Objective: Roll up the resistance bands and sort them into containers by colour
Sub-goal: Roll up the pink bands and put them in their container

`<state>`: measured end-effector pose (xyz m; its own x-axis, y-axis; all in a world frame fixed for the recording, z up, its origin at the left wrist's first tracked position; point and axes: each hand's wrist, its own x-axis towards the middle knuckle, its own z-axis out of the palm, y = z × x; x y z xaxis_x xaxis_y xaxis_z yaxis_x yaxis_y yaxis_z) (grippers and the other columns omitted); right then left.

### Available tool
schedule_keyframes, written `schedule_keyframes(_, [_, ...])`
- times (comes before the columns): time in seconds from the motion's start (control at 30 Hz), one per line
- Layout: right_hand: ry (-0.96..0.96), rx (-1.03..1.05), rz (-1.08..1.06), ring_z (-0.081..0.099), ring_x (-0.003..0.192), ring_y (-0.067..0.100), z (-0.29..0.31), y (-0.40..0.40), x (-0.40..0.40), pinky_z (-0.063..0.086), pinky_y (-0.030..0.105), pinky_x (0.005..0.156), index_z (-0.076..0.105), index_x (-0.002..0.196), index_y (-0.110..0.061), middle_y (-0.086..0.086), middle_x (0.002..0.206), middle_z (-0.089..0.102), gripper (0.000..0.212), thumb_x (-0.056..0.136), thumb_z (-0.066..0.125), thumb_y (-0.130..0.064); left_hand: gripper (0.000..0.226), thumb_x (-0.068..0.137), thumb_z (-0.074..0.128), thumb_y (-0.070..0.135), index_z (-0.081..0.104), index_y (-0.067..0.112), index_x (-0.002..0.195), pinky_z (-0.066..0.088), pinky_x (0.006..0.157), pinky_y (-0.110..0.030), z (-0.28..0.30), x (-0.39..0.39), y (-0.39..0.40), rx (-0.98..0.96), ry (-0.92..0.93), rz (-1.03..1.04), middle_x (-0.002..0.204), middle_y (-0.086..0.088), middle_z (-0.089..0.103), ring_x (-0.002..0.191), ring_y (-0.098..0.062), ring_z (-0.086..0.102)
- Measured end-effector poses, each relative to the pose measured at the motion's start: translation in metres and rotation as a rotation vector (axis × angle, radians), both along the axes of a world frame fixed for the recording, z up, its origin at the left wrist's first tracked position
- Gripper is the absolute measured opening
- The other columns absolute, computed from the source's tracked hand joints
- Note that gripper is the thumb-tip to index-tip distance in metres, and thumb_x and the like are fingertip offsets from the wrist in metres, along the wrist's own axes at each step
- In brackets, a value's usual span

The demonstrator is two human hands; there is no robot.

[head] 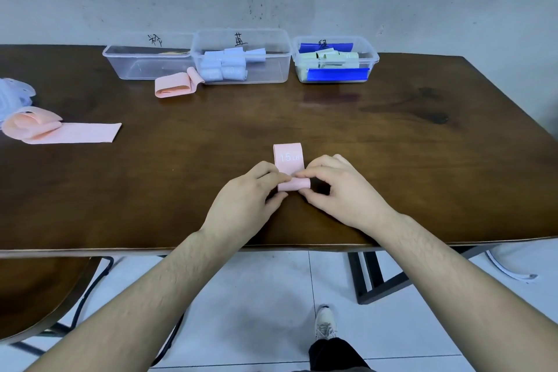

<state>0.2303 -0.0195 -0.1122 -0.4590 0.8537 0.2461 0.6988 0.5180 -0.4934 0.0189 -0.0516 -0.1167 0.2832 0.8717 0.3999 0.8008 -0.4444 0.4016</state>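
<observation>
The left hand [241, 190] and the right hand [338, 187] meet near the front edge of the dark wooden tabletop [392, 136]. Both pinch with curled fingers the rolled end of a pink resistance band [289, 166]. The flat part of this band, printed "15 LB", lies on the tabletop toward 12 o'clock from the hands.

At 10 o'clock, well apart, another pink band [175, 84] lies loosely folded, just in front of an empty clear container [145, 65]. Beside this one stands a middle container [241, 57] holding rolled light blue bands [222, 65]. At 1 o'clock a third container [335, 59] holds pale green rolls [327, 58] between two blue strips. At 9 o'clock, near the left edge, more pink bands [60, 130] lie unrolled, next to a pale blue heap [13, 93].
</observation>
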Motion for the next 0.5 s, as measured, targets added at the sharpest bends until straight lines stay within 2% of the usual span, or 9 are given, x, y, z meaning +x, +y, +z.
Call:
schedule_keyframes(0.1, [-0.005, -0.015, -0.001, 0.049, 0.1, 0.008, 0.001, -0.002, 0.001, 0.043, 0.021, 0.089, 0.072, 0.12, -0.03, -0.018, 0.108, 0.061, 0.028, 0.092, 0.07, -0.03, 0.018, 0.086, 0.074, 0.019, 0.074, 0.021, 0.104, 0.043, 0.056, -0.02, 0.002, 0.0, 0.0, 0.027, -0.019, -0.003, 0.099, 0.01, 0.064, 0.065, -0.009, 0.058])
schedule_keyframes(0.23, [0.017, -0.027, 0.014, 0.049, 0.097, 0.005, 0.001, -0.016, 0.004, 0.04, 0.013, 0.084, 0.07, 0.12, -0.033, -0.02, 0.108, 0.064, 0.03, 0.09, 0.072, -0.031, 0.016, 0.084, 0.076, 0.018, 0.074, 0.021, 0.1, 0.046, 0.054, -0.02, 0.001, -0.004, -0.009, 0.057, -0.024, -0.036, 0.098, 0.012, 0.065, 0.062, -0.006, 0.051])
schedule_keyframes(0.33, [0.044, -0.021, 0.039, 0.05, 0.093, 0.005, 0.001, -0.029, 0.007, 0.038, 0.011, 0.079, 0.069, 0.111, -0.034, -0.023, 0.106, 0.065, 0.023, 0.089, 0.073, -0.029, 0.015, 0.083, 0.077, 0.018, 0.075, 0.02, 0.098, 0.037, 0.056, -0.012, 0.0, -0.006, -0.02, 0.065, -0.025, -0.075, 0.097, 0.012, 0.066, 0.068, 0.001, 0.038])
schedule_keyframes(0.43, [0.063, -0.024, 0.042, 0.05, 0.093, 0.005, 0.0, -0.037, 0.008, 0.038, 0.01, 0.078, 0.07, 0.105, -0.032, -0.024, 0.102, 0.065, 0.018, 0.088, 0.075, -0.027, 0.015, 0.084, 0.076, 0.02, 0.075, 0.021, 0.098, 0.03, 0.058, -0.003, -0.001, -0.008, -0.027, 0.061, -0.02, -0.093, 0.098, 0.013, 0.067, 0.073, 0.004, 0.037])
schedule_keyframes(0.5, [0.074, -0.02, 0.037, 0.051, 0.094, 0.007, -0.001, -0.039, 0.008, 0.039, 0.012, 0.079, 0.071, 0.105, -0.032, -0.023, 0.102, 0.065, 0.018, 0.088, 0.075, -0.028, 0.015, 0.084, 0.077, 0.022, 0.075, 0.022, 0.099, 0.031, 0.06, -0.005, -0.002, -0.009, -0.028, 0.053, -0.024, -0.085, 0.099, 0.014, 0.067, 0.071, 0.003, 0.037])
